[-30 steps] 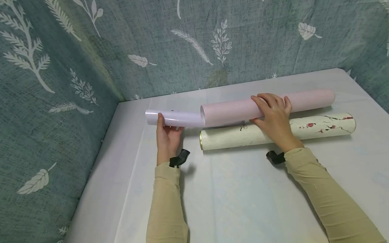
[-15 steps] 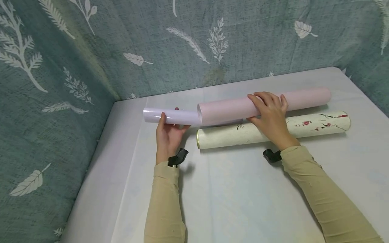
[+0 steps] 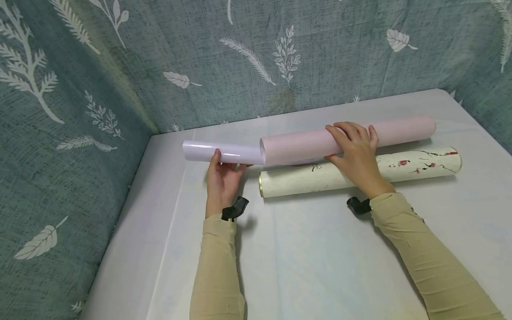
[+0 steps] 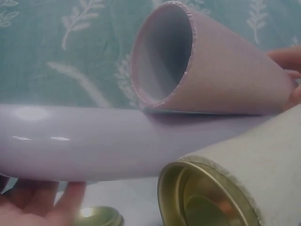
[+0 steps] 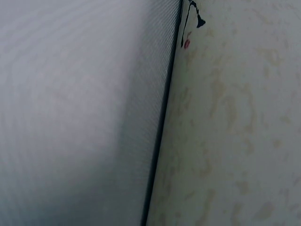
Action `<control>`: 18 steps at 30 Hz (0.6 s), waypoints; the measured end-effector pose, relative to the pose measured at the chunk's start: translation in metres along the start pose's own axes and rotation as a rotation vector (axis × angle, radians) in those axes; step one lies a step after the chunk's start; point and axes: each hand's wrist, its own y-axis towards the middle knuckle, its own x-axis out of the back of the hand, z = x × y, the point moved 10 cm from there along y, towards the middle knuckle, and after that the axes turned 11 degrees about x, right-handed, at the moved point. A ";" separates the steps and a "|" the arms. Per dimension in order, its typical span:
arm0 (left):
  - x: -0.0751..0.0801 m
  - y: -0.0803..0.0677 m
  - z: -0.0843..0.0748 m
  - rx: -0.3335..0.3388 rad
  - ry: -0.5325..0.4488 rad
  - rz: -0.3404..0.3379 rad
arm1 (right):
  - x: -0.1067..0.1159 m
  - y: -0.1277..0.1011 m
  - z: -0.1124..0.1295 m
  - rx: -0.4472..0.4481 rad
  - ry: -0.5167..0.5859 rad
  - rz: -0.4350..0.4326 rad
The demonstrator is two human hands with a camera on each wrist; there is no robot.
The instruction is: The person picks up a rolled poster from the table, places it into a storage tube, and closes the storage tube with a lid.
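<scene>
My left hand (image 3: pixel 224 183) holds a glossy pale-lavender roll (image 3: pixel 204 151), thumb on its near side and fingers underneath. In the left wrist view, the lavender roll (image 4: pixel 84 141) passes below the open end of a pink cardboard tube (image 4: pixel 230 66), outside its mouth. My right hand (image 3: pixel 358 160) grips the pink tube (image 3: pixel 296 144) around its middle from above. Just in front lies a cream tube (image 3: pixel 296 181) with dark branches and red blossoms, its left end rimmed in gold. My right wrist partly covers it. The lavender roll's right end is hidden behind the pink tube.
A pale cloth covers the table (image 3: pixel 320 262). Green leaf-print fabric (image 3: pixel 224 58) hangs behind and at the sides. A rounded gold piece (image 4: pixel 99 216) shows beside my left fingers in the left wrist view. Black wrist mounts (image 3: pixel 235 209) stick out from both sleeves.
The lavender roll has shifted slightly left relative to the pink tube. Left fingertips that showed above the roll half a second ago are now out of sight. My right hand keeps its grip.
</scene>
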 end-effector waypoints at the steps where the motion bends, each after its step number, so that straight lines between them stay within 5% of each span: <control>1: 0.000 0.000 -0.001 -0.003 -0.014 -0.001 | 0.000 0.000 0.000 -0.001 0.002 0.001; 5: -0.001 0.000 -0.001 0.004 -0.035 0.009 | -0.001 0.000 0.000 -0.001 0.004 0.006; 13: -0.005 -0.003 0.003 0.047 0.077 0.055 | 0.000 0.000 0.001 0.003 0.004 0.005; 18: -0.007 -0.004 0.001 0.018 0.071 0.070 | 0.001 0.000 0.001 0.011 0.005 -0.008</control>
